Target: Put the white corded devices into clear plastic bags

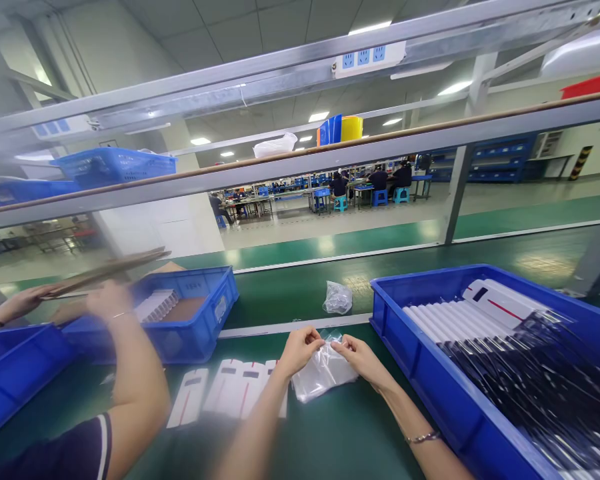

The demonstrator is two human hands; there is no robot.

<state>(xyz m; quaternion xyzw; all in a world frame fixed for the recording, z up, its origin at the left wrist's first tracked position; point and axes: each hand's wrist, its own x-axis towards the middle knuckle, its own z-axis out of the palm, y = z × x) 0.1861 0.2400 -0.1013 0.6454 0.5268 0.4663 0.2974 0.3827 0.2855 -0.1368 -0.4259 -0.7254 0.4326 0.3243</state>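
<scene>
Green conveyor belt (pixel 340 427) (busy factory hall)

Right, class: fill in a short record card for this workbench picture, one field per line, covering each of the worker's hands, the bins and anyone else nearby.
Left hand: pinches the top edge of a clear plastic bag
Right hand: pinches the same bag edge
Surface: green mat
Beside the bag: white flat items lying in a row
Right bin: blue, holds white items and dark wrapped pieces
Left bin: blue, partly filled
Co-worker's hand: lifts brown cardboard over the left bin
Behind: crumpled bag
</scene>
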